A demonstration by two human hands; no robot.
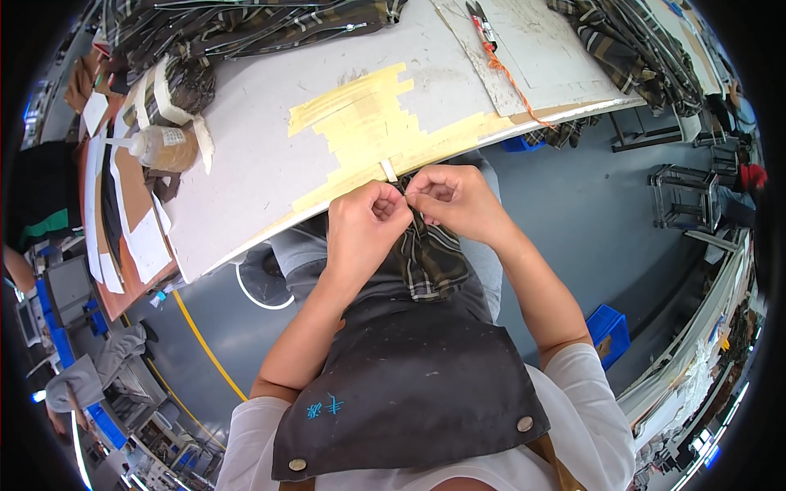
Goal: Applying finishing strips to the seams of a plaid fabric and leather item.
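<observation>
My left hand (364, 225) and my right hand (458, 204) meet at the front edge of the white table (237, 106), fingers pinched on a dark olive plaid fabric piece (430, 266), which hangs down over my lap onto the dark apron (385, 360). Just above my fingertips a short pale strip (388, 169) stands out from the fabric at the edge, beside yellow tape (352, 114) stuck on the tabletop. Whatever small detail is between my fingertips is too small to make out.
Plaid bundles (254, 24) lie at the back and right, a glue bottle (168, 149) and card sheets (147, 237) at left. Scissors (483, 29) with orange cord rest on a board. Stools (679, 192), a blue bin (606, 331) and other people (737, 188) are around.
</observation>
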